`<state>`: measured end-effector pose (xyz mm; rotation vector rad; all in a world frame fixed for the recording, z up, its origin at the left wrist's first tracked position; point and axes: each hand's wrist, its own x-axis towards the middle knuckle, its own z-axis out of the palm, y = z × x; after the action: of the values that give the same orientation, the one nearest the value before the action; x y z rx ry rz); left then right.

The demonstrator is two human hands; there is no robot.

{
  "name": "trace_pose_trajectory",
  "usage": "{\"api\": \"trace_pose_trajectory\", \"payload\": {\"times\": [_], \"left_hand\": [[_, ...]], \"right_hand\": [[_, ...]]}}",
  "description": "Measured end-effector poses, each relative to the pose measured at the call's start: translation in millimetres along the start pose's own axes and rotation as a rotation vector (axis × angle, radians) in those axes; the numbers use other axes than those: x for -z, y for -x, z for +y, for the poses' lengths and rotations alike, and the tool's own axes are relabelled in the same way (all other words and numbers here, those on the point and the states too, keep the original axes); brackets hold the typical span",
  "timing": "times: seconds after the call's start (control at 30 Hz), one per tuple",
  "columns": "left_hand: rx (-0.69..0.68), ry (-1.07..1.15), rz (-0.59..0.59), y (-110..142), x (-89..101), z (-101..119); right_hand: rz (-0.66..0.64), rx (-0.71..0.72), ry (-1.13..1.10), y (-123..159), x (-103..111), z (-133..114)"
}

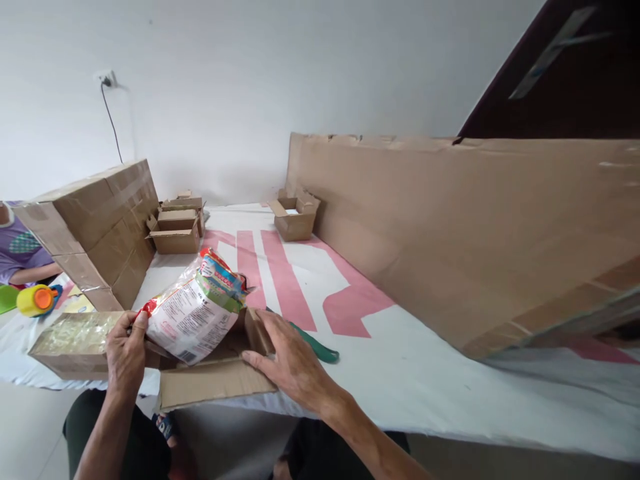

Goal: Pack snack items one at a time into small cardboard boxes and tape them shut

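A printed plastic bag (193, 319), white and clear with a colourful top band, is tilted over an open cardboard box (215, 385) at the near edge of the covered table. My left hand (126, 347) pinches the bag's red corner between thumb and fingers. On the right side of the box, my right hand (293, 360) holds a flap, with its thumb over the front. A green handle (317, 345) lies just beyond the right hand; the other end of that tool is hidden behind the box. Left of my left hand is a taped closed box (75, 340).
Small open boxes (175, 230) stand at the back left, and another open box (295, 217) at the back centre. Large cardboard (450, 227) leans along the right. A tall taped carton (100, 227) stands left, with a person (23, 247) and a yellow toy (36, 301) beyond it.
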<state>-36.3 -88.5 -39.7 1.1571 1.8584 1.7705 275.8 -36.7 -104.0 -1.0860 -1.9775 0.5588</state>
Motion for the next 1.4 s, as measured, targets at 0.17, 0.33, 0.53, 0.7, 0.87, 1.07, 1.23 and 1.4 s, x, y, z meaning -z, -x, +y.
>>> {"api": "trace_pose_trajectory", "payload": {"times": [0.17, 0.33, 0.53, 0.7, 0.87, 1.07, 1.23, 1.4], "left_hand": [[0.039, 0.046, 0.088, 2, -6.4, -1], [-0.388, -0.252, 0.245, 20, -15.4, 17], [-1.007, -0.431, -0.085, 61, -38.0, 21], [-1.142, -0.525, -0.345, 73, -42.8, 23], [-0.775, -0.357, -0.195, 39, -29.3, 25], [0.029, 0.051, -0.538, -13, -19.8, 19], [0.15, 0.272, -0.542, -15, -27.7, 14], [0.19, 0.372, -0.446, -21, -36.7, 1]], "right_hand": [[0.124, 0.01, -0.11, -18, 8, -23], [-0.013, -0.154, -0.528, -35, 12, -61], [-0.163, -0.233, -1.082, -63, -1, -82], [-0.015, -0.227, -1.155, -77, -5, -82], [-0.113, -0.2, -1.182, -84, -4, -73], [-0.163, -0.219, -1.252, -90, -9, -68], [-0.161, -0.202, -1.268, -97, -15, -65], [-0.101, -0.275, -1.201, -109, -33, -46]]}}
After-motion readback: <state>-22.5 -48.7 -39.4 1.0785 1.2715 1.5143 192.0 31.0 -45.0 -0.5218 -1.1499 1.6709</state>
